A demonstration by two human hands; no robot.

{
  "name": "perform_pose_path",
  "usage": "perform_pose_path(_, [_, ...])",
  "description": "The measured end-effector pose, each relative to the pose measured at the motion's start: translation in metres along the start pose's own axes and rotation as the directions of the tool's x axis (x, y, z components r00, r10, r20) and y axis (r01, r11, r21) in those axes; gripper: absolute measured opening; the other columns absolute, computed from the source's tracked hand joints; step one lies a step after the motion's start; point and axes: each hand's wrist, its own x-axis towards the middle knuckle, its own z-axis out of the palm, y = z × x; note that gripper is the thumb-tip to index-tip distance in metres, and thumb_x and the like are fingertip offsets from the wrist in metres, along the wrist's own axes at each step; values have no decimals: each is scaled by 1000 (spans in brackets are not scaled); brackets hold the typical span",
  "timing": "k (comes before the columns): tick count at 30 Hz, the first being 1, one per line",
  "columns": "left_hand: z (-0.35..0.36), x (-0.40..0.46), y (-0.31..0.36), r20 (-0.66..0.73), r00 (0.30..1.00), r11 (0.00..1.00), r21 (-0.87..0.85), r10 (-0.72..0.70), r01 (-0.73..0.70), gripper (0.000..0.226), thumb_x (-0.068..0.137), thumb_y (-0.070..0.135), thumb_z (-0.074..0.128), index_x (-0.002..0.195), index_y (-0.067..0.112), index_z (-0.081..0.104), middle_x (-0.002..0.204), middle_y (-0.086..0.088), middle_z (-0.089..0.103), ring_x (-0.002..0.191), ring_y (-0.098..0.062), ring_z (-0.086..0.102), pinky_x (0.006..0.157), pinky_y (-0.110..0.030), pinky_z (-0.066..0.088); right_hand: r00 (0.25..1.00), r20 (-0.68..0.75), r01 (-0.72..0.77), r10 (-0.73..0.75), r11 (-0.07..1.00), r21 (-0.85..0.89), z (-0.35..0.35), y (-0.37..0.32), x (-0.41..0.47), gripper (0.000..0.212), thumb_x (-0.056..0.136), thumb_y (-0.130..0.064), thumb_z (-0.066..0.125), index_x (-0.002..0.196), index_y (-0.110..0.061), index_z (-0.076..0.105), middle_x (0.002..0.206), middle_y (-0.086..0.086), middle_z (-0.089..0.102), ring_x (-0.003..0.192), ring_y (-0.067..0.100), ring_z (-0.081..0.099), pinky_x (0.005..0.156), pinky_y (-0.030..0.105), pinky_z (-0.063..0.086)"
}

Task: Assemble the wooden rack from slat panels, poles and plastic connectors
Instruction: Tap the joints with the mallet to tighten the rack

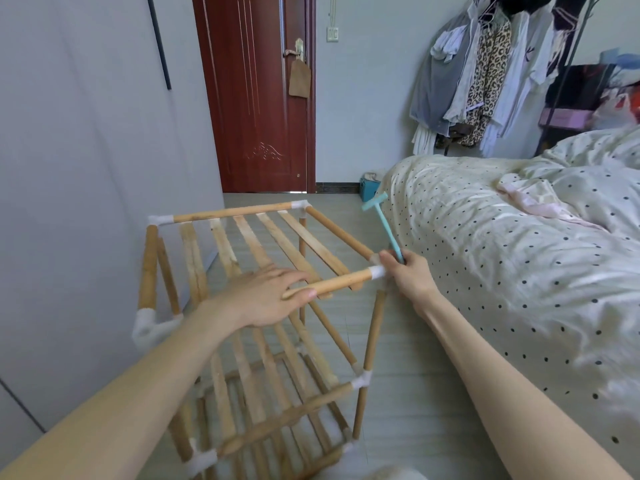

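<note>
One tall rack of pale wooden slat panels (263, 244) shows three tiers: the top panel, under the left hand's fingers (294, 277), counts five flat slats. One small turquoise plastic hammer (382, 220) rises from the right hand's fingers (389, 259). Seven white plastic corner connectors (375, 271) are plain to see, one just beside those fingers.

We've got the rack (263, 306) on the floor (415, 393), wall (86, 168) to its left, bed (519, 254) to its right, door (256, 98) behind it, clothes stand (485, 81) beyond the bed
</note>
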Motion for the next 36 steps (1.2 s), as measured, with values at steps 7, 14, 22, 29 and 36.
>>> perform_pose_path(7, [1,13,-10,-22,1000,1000,-21,4,-4,56,92,61,13,145,44,20,157,5,15,145,-15,10,115,-42,19,976,-216,0,2,1000,7,-30,9,0,30,99,-21,35,98,-7,62,62,-2,41,53,13,37,56,29,37])
perform_pose_path(14, [2,14,-20,-59,997,999,-6,-42,41,75,77,71,5,144,44,23,155,6,22,144,-12,13,114,-44,22,946,-256,-114,200,942,315,-47,19,-23,18,100,-12,33,96,-5,49,57,1,30,36,7,27,31,16,25])
perform_pose_path(22, [2,14,-17,-64,997,999,3,-53,53,68,83,68,5,144,44,25,152,10,29,142,-12,19,112,-43,26,943,-231,-163,241,935,314,-35,28,-44,18,100,-14,35,100,-6,51,60,2,36,44,12,31,36,22,27])
perform_pose_path(29, [1,13,-14,-63,997,998,19,-53,55,56,92,61,10,144,44,24,151,11,30,141,-11,21,111,-42,27,901,-271,-185,338,866,465,-38,30,-48,17,100,-10,33,95,-5,49,59,2,31,36,9,30,33,14,22])
perform_pose_path(36, [3,17,-19,-64,996,998,9,-64,64,67,83,69,4,143,46,23,149,14,33,139,-12,23,107,-48,32,883,-275,-200,381,835,513,-56,37,-45,15,100,-11,36,96,-5,49,59,2,29,35,7,26,30,14,20])
